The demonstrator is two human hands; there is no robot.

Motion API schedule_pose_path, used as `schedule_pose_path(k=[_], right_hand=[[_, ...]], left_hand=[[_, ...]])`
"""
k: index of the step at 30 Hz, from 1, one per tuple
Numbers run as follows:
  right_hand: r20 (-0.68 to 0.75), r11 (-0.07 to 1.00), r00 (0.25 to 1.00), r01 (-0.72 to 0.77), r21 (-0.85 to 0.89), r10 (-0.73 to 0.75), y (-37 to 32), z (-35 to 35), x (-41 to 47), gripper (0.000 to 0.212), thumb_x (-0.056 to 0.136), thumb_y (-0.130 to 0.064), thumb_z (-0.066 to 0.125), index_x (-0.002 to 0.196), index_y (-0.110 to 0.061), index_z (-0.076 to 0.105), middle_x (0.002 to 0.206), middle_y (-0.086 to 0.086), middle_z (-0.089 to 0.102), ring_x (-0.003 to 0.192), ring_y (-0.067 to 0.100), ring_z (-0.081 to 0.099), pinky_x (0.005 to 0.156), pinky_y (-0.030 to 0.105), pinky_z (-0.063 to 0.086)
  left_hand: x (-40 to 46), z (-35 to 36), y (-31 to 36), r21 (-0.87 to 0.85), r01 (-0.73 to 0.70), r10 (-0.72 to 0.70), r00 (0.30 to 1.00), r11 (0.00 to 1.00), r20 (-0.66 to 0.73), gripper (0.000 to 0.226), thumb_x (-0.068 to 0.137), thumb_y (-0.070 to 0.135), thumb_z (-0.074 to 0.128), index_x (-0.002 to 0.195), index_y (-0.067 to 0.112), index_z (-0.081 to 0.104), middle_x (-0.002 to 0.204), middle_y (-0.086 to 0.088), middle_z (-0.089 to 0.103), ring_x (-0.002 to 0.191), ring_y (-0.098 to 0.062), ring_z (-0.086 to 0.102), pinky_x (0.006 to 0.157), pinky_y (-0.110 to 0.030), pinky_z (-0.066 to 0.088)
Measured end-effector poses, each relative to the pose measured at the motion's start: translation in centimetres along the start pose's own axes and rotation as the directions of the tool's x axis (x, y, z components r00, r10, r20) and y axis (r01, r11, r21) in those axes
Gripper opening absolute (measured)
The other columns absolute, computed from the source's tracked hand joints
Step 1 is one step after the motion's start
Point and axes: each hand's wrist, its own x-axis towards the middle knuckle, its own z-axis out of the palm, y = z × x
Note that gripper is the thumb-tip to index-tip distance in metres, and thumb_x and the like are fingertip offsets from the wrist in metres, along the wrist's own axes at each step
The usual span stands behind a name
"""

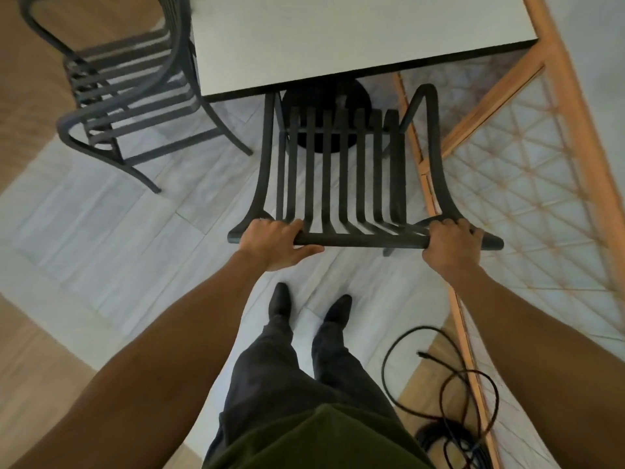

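Note:
A black slatted metal chair (343,170) stands right in front of me, its seat partly under the white table (338,38). My left hand (272,243) grips the left end of the chair's top rail, fingers curled over it and thumb underneath. At the right end of the same rail, my right hand (451,243) grips with its fingers wrapped over the bar. My legs and black shoes (279,301) are just behind the chair.
A second black slatted chair (128,99) stands at the table's left side. The table's round black base (326,96) sits under it. A rattan lattice screen (527,170) runs along the right. A black cable (449,401) lies coiled on the floor at lower right.

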Motion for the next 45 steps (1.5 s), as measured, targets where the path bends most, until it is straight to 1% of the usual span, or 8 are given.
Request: schedule_pose_path(k=[6,20,24,29,35,38,41,45], right_hand=[[-0.018,1.000,1.000,0.024,-0.006,-0.024,1.2,-1.0,3.8,0.039,0.084,-0.024,0.066,0.121,-0.014,0.060,0.120,0.010,0.061,0.118,0.034,0.048,0.101,0.055,0.036],[-0.045,0.996,0.998,0.040,-0.077,-0.044,2.0,-4.2,10.7,0.037,0.084,-0.025,0.070,0.117,-0.013,0.059,0.115,0.013,0.061,0.118,0.036,0.049,0.104,0.058,0.036],[-0.057,0.994,0.997,0.048,-0.103,-0.054,1.3,-5.4,13.6,0.037,0.082,-0.025,0.072,0.115,-0.013,0.059,0.112,0.013,0.061,0.116,0.037,0.050,0.103,0.058,0.037],[-0.083,0.989,0.995,0.035,-0.146,-0.048,1.2,-5.7,15.7,0.036,0.079,-0.027,0.074,0.109,-0.014,0.060,0.106,0.013,0.062,0.109,0.037,0.052,0.097,0.055,0.040],[-0.089,0.986,0.995,0.029,-0.167,-0.044,1.3,-6.1,17.2,0.034,0.077,-0.025,0.076,0.105,-0.013,0.061,0.099,0.013,0.061,0.103,0.037,0.054,0.095,0.055,0.041],[-0.080,0.987,0.996,0.018,-0.161,-0.031,0.9,-6.6,17.3,0.035,0.079,-0.026,0.074,0.109,-0.013,0.060,0.104,0.015,0.060,0.107,0.038,0.053,0.097,0.055,0.039],[-0.096,0.993,0.995,-0.001,-0.118,-0.010,0.8,-7.1,17.0,0.041,0.081,-0.025,0.072,0.116,-0.012,0.055,0.116,0.020,0.057,0.116,0.042,0.050,0.104,0.058,0.035],[-0.128,0.996,0.989,0.086,0.040,-0.080,-1.8,-7.2,15.2,0.062,0.077,-0.025,0.078,0.129,-0.015,0.046,0.133,0.022,0.048,0.130,0.044,0.040,0.113,0.067,0.016]], left_hand=[[2.5,-0.3,1.0,-0.012,0.046,-0.046,0.999,0.999,0.009,0.089,0.071,0.100,0.002,0.103,0.034,0.053,0.067,0.010,0.055,0.061,-0.013,0.058,0.067,-0.038,0.055],[8.1,-1.7,0.9,0.000,0.082,-0.081,0.990,0.997,-0.119,0.083,0.074,0.098,0.002,0.090,0.032,0.049,0.052,0.009,0.049,0.042,-0.011,0.049,0.047,-0.029,0.048],[10.1,-2.5,0.0,-0.011,0.102,-0.102,0.980,0.995,-0.169,0.075,0.079,0.096,0.009,0.084,0.032,0.048,0.047,0.010,0.044,0.037,-0.009,0.044,0.042,-0.023,0.036],[11.7,-2.5,-0.3,-0.026,0.134,-0.136,0.976,0.991,-0.168,0.075,0.079,0.096,0.011,0.085,0.031,0.049,0.047,0.009,0.045,0.037,-0.011,0.044,0.044,-0.028,0.046],[12.7,-3.1,-0.4,-0.024,0.131,-0.133,0.979,0.991,-0.151,0.073,0.081,0.095,0.011,0.083,0.031,0.047,0.047,0.009,0.044,0.037,-0.010,0.043,0.045,-0.027,0.044],[13.1,-3.4,-0.6,-0.026,0.134,-0.136,0.980,0.991,-0.146,0.073,0.081,0.094,0.011,0.083,0.031,0.047,0.046,0.009,0.043,0.037,-0.009,0.042,0.044,-0.025,0.037],[13.3,-3.8,-0.7,-0.024,0.132,-0.134,0.988,0.991,-0.078,0.079,0.078,0.096,0.007,0.089,0.031,0.049,0.052,0.009,0.047,0.043,-0.010,0.046,0.048,-0.029,0.044],[13.0,-4.0,-0.1,-0.055,0.162,-0.165,0.985,0.985,-0.049,0.082,0.077,0.095,0.006,0.096,0.030,0.052,0.067,0.010,0.054,0.058,-0.010,0.050,0.060,-0.035,0.049]])
